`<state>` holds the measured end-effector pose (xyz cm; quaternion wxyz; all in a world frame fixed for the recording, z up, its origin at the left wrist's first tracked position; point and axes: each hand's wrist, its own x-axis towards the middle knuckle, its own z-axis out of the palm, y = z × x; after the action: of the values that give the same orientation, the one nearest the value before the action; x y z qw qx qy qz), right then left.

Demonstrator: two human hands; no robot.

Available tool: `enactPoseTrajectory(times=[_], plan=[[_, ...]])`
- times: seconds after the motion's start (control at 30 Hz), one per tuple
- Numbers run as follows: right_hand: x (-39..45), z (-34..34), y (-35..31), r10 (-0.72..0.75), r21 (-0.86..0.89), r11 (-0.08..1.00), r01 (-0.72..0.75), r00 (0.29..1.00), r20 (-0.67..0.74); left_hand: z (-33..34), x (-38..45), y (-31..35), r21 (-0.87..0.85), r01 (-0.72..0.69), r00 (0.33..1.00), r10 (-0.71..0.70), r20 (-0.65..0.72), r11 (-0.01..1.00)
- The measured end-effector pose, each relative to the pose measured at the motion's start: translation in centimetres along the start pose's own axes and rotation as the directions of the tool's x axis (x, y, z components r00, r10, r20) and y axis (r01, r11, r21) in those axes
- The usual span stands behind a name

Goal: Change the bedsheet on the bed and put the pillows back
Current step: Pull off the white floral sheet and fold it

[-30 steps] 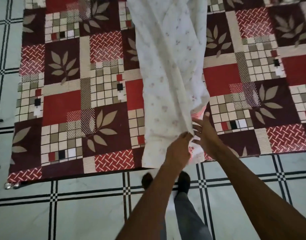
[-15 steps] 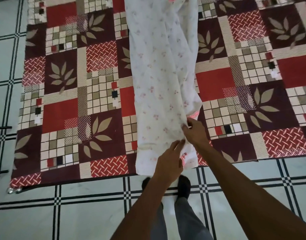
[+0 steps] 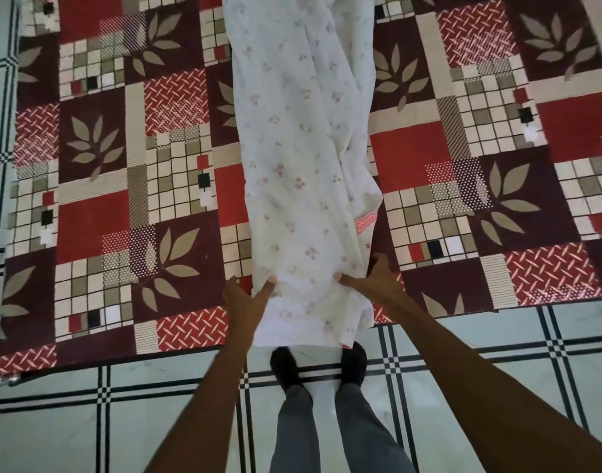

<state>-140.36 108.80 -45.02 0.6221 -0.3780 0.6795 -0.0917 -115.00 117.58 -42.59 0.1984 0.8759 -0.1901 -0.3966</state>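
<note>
A long folded white sheet [image 3: 299,158] with small pink flowers lies down the middle of the bed, on a red, maroon and cream patchwork bedsheet [image 3: 122,186]. Its near end hangs over the bed's front edge. My left hand [image 3: 246,300] holds the left edge of that end, thumb on top of the cloth. My right hand [image 3: 374,279] holds the right edge the same way, its fingers pointing up along the fold. No pillows are in view.
The bed's front edge [image 3: 122,353] runs across the lower half of the view. A pale tiled floor [image 3: 88,421] with dark lines lies in front. My feet in dark socks [image 3: 286,367] stand under the hanging sheet end.
My hands were close together at the sheet's right near corner. They have moved apart to its two edges, and the near end now lies wider and flatter.
</note>
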Motion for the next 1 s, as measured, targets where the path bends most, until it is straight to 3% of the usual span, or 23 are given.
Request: enactPoseTrajectory(times=[0.07, 0.2, 0.37, 0.5, 0.67, 0.83, 0.97, 1.0], plan=[[-0.1, 0.7, 0.6, -0.048, 0.034, 0.998, 0.047, 0.997, 0.052, -0.4, 0.9, -0.3, -0.07, 0.04, 0.993, -0.032, 0.117, 0.997], [-1.1, -0.3, 1.9, -0.073, 0.191, 0.98, 0.052, 0.992, 0.1, 0.7, -0.8, -0.5, -0.125, -0.056, 0.956, 0.09, 0.28, 0.991], [-3.1, -3.2, 4.1, 0.021, 0.165, 0.986, -0.026, 0.999, 0.035, 2.8, -5.4, -2.2, -0.193, -0.04, 0.917, 0.113, 0.383, 0.98], [-5.3, -4.5, 5.4, 0.07, 0.098, 0.992, -0.08, 0.992, 0.106, 2.8, -7.8, -3.2, -0.169, 0.059, 0.916, 0.014, 0.401, 0.984], [-7.8, -6.6, -0.5, 0.022, 0.249, 0.967, -0.063, 0.986, 0.165, -1.1, -6.7, 2.1, -0.25, 0.166, 0.891, -0.036, 0.453, 0.954], [-5.5, -7.5, -10.5, 0.011, 0.488, 0.87, -0.072, 0.992, 0.127, -5.3, -3.8, 12.2, -0.518, 0.331, 0.856, -0.019, 0.517, 0.789], [-2.2, -7.1, -16.7, -0.119, 0.801, 0.596, -0.064, 0.979, 0.167, -6.0, 0.4, 18.5, -0.745, 0.322, 0.872, 0.122, 0.473, 0.585], [-1.1, -7.0, -17.5, -0.11, 0.814, 0.578, -0.062, 0.982, 0.152, -5.6, 2.1, 19.4, -0.77, 0.318, 0.875, 0.141, 0.462, 0.554]])
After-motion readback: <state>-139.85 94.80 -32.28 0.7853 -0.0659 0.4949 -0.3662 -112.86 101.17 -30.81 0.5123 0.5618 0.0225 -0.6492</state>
